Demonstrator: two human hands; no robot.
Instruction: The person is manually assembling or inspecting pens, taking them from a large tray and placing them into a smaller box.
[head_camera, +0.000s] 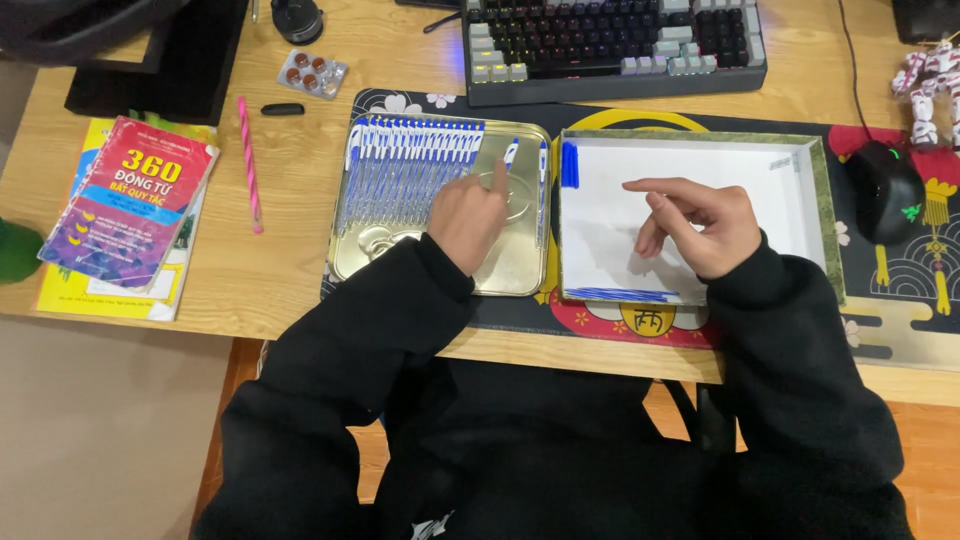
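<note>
Nearest the lens: black sleeves and lap fill the bottom of the head view, forearms running up onto the desk.

Left hand (468, 218) rests over the gold metal tray (520, 270). Index finger is extended, its tip at the right end of the row of blue-and-white pens (410, 165); the other fingers are curled under. It holds nothing that I can see; the fingertip seems to touch the tray floor or the last pen, but the angle is too flat to tell which.

The pens lie side by side, caps toward the far rim, packed from the left wall inward. That leaves the right part of the tray bare, which I read as the row being built up one pen at a time. Two more pens (528, 170) lie apart near the right wall.

Right hand (700, 225) hovers over the white shallow box (800, 200), fingers loosely bent and spread, nothing gripped. A few blue pens (569, 165) remain in the box's far-left corner, another few (620, 294) along its near edge.

Tray and box sit edge to edge on the patterned desk mat (900, 330), which keeps the reach between them short.

Periphery: keyboard (610, 40), mouse (885, 190), red-covered book (130, 200), pink pencil (248, 165), pill blister (312, 72).
</note>
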